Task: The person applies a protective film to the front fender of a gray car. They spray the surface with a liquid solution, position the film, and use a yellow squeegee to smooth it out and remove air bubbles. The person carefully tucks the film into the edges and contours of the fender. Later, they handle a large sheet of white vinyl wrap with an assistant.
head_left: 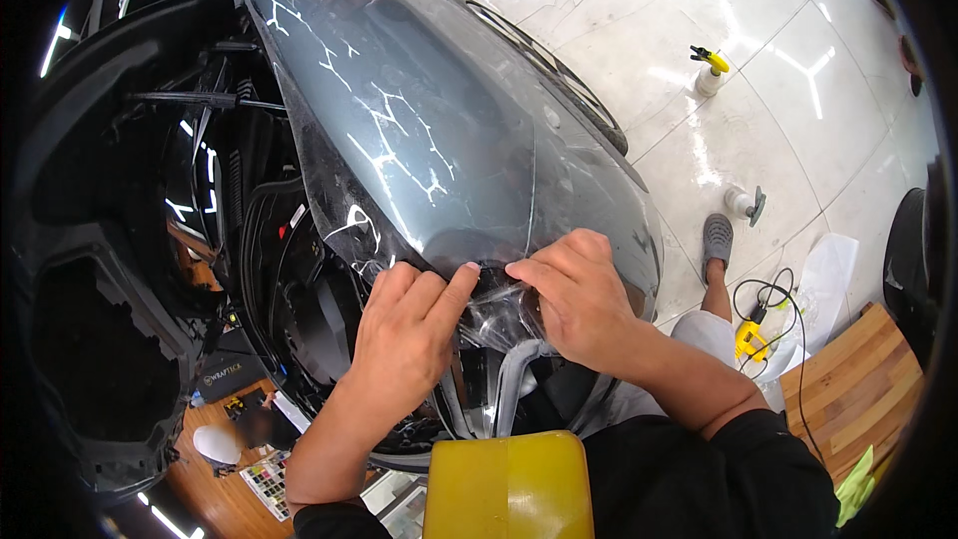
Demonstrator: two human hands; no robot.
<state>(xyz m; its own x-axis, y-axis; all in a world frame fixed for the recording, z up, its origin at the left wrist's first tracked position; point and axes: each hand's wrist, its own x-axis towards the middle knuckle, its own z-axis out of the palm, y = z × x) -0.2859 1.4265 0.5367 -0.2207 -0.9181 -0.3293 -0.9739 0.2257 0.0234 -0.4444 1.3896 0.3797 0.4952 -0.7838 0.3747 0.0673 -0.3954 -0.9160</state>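
A glossy grey-blue car fender [449, 170] stretches away from me, with a clear film [496, 319] lying over it and hanging crumpled past its near end. My left hand [407, 329] is closed at that near edge, its fingers curled and pinching the film. Just to its right, my right hand [579, 294] also grips the film, thumb and fingers bent. The two sets of fingertips are a short gap apart. Exactly where the film sits between the fingers is partly hidden. A flat yellow piece [509, 484] fills the lower middle, close to the camera.
Left of the fender lies the open engine bay with black parts [309, 319]. Spray bottles [711, 75] stand on the tiled floor at right. A yellow corded tool [753, 339] lies near a wooden surface [858, 389]. A wheel [589, 105] shows beyond the fender.
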